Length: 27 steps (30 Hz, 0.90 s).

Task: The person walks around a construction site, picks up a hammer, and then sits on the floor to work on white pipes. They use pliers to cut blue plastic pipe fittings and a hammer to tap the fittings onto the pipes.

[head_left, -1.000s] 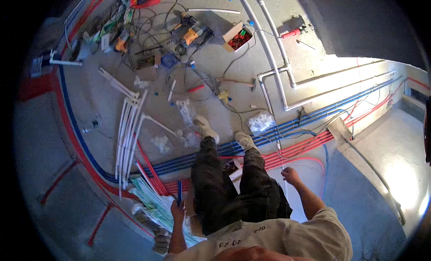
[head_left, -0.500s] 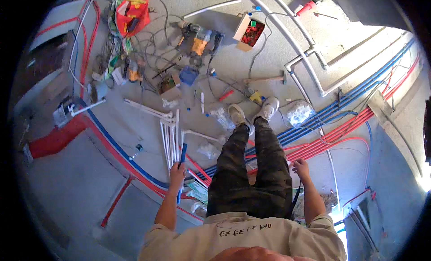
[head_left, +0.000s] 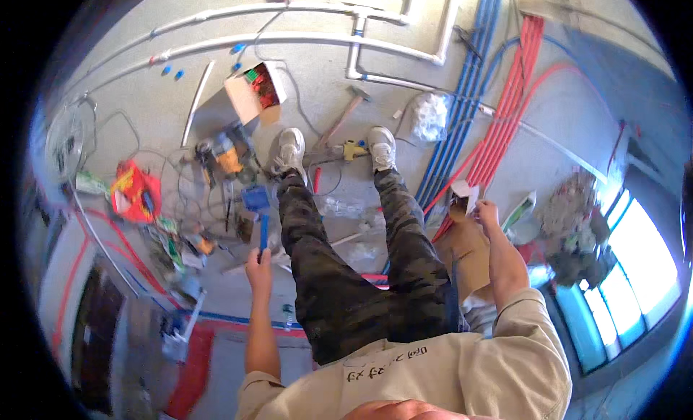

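My left hand (head_left: 259,267) is closed round a narrow blue strip, perhaps a length of pipe (head_left: 264,231), pointing away from me. In the picture its far end overlaps a blue scoop-like thing (head_left: 255,198) on the floor. My right hand (head_left: 488,212) hangs at my right with its fingers curled in. What they hold, if anything, is too small to make out. Just left of that hand, in the picture, shows a small open carton with white flaps (head_left: 462,196). Below it stands a larger brown cardboard piece (head_left: 465,254).
Beyond my shoes lie a hammer (head_left: 345,117), a yellow tool (head_left: 352,150) and an open box of red fittings (head_left: 264,91). Power tools (head_left: 228,158), tangled cables and a red bag (head_left: 135,192) are at left. Blue pipes (head_left: 462,80) and red pipes (head_left: 509,109) run along the floor at right.
My view has turned to the right, and the window has come into sight. My left hand still holds the blue strip. The carton and brown cardboard now show by my right hand.
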Each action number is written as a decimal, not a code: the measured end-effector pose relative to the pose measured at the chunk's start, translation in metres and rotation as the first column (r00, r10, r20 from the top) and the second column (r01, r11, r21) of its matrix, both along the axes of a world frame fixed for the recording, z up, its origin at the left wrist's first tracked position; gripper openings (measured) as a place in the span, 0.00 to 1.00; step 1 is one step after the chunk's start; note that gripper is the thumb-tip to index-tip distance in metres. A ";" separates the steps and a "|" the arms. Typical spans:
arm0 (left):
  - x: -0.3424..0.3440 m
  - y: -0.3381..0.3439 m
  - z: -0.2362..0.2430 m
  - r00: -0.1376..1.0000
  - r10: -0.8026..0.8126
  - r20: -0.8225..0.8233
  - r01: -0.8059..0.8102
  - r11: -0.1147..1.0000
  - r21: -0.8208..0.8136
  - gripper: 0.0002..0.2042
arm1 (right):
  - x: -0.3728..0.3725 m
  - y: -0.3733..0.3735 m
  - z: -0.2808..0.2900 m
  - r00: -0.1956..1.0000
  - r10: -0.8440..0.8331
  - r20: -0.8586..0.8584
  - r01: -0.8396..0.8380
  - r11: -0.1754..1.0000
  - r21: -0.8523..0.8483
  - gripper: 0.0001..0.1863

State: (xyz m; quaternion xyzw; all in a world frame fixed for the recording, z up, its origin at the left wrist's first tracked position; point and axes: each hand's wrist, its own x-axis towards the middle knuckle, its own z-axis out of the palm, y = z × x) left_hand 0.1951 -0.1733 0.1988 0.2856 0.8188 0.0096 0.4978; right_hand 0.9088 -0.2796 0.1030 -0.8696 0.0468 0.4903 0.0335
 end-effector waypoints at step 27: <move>0.174 0.289 -0.380 0.573 -0.428 0.699 0.655 0.752 -0.076 0.17 | 0.140 0.397 -0.424 0.209 0.580 0.787 -0.744 0.617 -0.257 0.19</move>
